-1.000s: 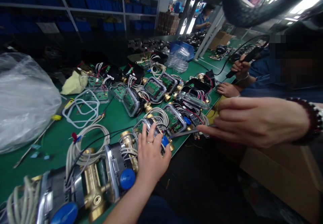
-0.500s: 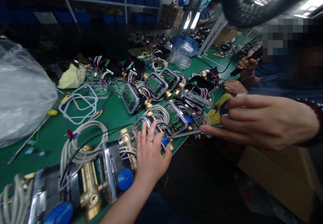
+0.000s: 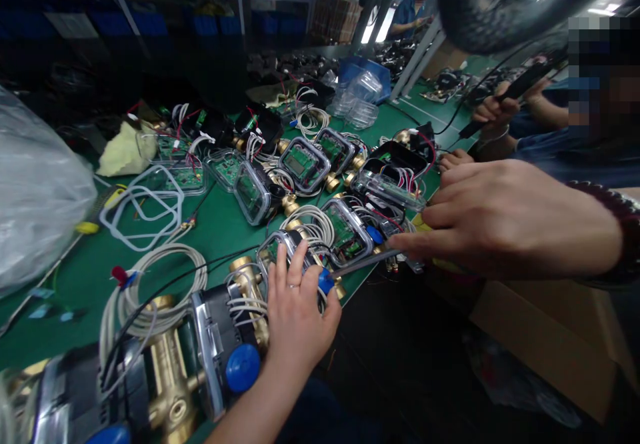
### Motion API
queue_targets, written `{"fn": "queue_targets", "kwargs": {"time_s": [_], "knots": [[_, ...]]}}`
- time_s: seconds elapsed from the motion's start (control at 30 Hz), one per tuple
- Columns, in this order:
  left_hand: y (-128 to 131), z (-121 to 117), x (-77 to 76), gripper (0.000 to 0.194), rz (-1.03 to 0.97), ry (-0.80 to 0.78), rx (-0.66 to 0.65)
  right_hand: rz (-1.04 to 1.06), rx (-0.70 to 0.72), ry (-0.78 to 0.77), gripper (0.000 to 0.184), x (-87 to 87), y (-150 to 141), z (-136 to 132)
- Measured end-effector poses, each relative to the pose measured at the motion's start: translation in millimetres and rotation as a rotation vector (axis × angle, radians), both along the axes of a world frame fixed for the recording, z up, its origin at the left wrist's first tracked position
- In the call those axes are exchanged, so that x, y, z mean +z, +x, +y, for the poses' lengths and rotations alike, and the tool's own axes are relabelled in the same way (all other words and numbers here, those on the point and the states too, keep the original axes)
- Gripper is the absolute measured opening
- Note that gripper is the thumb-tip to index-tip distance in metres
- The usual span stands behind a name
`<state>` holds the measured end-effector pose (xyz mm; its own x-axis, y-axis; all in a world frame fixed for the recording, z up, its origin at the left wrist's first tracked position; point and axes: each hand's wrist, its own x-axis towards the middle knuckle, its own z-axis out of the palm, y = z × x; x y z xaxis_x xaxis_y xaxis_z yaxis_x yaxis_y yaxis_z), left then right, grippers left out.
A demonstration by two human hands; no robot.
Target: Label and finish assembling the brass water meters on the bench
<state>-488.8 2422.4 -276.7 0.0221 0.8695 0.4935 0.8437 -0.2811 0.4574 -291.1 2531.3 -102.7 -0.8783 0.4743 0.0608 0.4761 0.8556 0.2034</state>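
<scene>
Lying at the far left of the green desk [image 3: 227, 239] is a clear plastic bag [image 3: 40, 197], beside a yellow-and-black screwdriver [image 3: 103, 209]. Next come white looped gaskets [image 3: 179, 216], with a thick brass pipe fitting [image 3: 173, 371] nearer the viewer. Near the centre, the left hand [image 3: 300, 304] rests palm down, fingers slightly spread, on a clear-lidded meter [image 3: 270, 245]. A round blue cap [image 3: 326, 280] sits just beside its thumb, at the tip of a slim grey metal tool [image 3: 363, 265]. The right hand [image 3: 500, 224] grips that tool, fingers curled, index finger along it. Behind, another person's hand [image 3: 495, 111] holds a black tool [image 3: 530, 81].
</scene>
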Motion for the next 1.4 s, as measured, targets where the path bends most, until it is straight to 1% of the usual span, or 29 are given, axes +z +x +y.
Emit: {"fn": "queue_targets", "kwargs": {"time_s": [0.07,0.1,0.2,0.27,0.33,0.47,0.5,0.57,0.63,0.67,0.7,0.73,0.77,0.8,0.83,0.87,0.9,0.93,1.0,1.03,1.1,1.17,1.2,1.27,1.33,1.4], "knots": [[0.4,0.2,-0.2,0.022,-0.004,0.006,0.002,-0.14,0.14,-0.103,0.039,8.2,-7.2,3.3],[0.8,0.2,-0.1,0.022,-0.006,0.008,0.005,-0.187,0.17,-0.126,0.031,10.7,-9.8,4.9],[2.3,0.1,1.4,0.022,-0.017,0.011,0.021,-0.181,0.12,-0.11,0.012,14.0,-14.3,8.7],[3.3,0.2,2.4,0.021,-0.025,0.016,0.025,-0.157,0.09,-0.122,0.006,15.2,-16.0,9.3],[3.2,0.8,2.3,0.02,-0.023,0.026,0.023,-0.148,0.029,-0.142,0.004,16.2,-18.7,7.6],[-1.1,4.2,-2.4,0.02,0.038,0.061,0.005,-0.138,-0.162,-0.216,0.006,14.8,-26.5,2.1],[-2.9,5.3,-4.0,0.02,0.057,0.068,0.001,-0.139,-0.18,-0.237,0.006,14.9,-27.6,1.5],[-7.0,6.9,-6.5,0.021,0.085,0.072,-0.007,-0.174,-0.145,-0.237,0.006,19.4,-25.7,1.4],[-10.4,6.6,-6.2,0.021,0.107,0.061,-0.016,-0.207,-0.102,-0.13,0.008,31.9,-15.1,0.4],[-11.2,5.8,-4.4,0.02,0.122,0.057,-0.013,-0.177,-0.105,-0.044,0.013,40.3,-5.9,-1.6],[-10.9,4.8,-1.2,0.02,0.14,0.055,0.004,-0.097,-0.13,0.043,0.02,48.7,5.6,-4.8],[-8.9,4.2,3.5,0.021,0.162,0.058,0.031,0.035,-0.168,0.102,0.027,55.9,18.7,-9.7],[-4.9,4.4,9.6,0.022,0.189,0.068,0.053,0.2,-0.214,0.115,0.034,60.2,32.3,-16.2],[1.2,6.2,16.7,0.025,0.22,0.08,0.054,0.376,-0.256,0.069,0.04,60.4,45.1,-24.3],[9.5,10.1,24.6,0.029,0.252,0.082,0.032,0.542,-0.294,-0.026,0.044,55.9,56.1,-33.6],[19.7,16.2,32.7,0.034,0.283,0.06,-0.015,0.685,-0.345,-0.152,0.045,46.1,64.3,-43.8],[31.2,24.7,40.4,0.038,0.317,0.011,-0.084,0.804,-0.385,-0.284,0.046,31.4,69.3,-54.2],[43.2,35.1,47.2,0.043,0.342,-0.065,-0.142,0.927,-0.429,-0.409,0.047,12.4,71.1,-64.4],[64.9,59.0,56.8,0.055,0.405,-0.265,-0.216,1.238,-0.525,-0.606,0.051,-33.5,66.5,-81.9],[73.1,70.8,59.1,0.06,0.412,-0.296,-0.219,1.301,-0.544,-0.602,0.054,-57.8,61.0,-88.5],[82.3,89.3,59.6,0.065,0.422,-0.329,-0.209,1.36,-0.568,-0.57,0.056,-102.2,46.6,-96.4],[83.1,98.1,57.0,0.064,0.428,-0.333,-0.191,1.384,-0.587,-0.515,0.054,-135.8,30.1,-97.2],[81.7,99.1,55.6,0.061,0.434,-0.337,-0.185,1.39,-0.591,-0.481,0.052,-147.8,22.2,-95.0],[78.3,96.5,53.8,0.054,0.452,-0.346,-0.179,1.394,-0.589,-0.417,0.048,-163.6,8.6,-86.1],[76.1,92.0,53.3,0.047,0.47,-0.352,-0.174,1.391,-0.575,-0.372,0.048,-172.3,-0.8,-71.9],[75.5,88.4,53.8,0.042,0.482,-0.35,-0.167,1.38,-0.563,-0.361,0.049,-178.3,-6.2,-54.6]]}}
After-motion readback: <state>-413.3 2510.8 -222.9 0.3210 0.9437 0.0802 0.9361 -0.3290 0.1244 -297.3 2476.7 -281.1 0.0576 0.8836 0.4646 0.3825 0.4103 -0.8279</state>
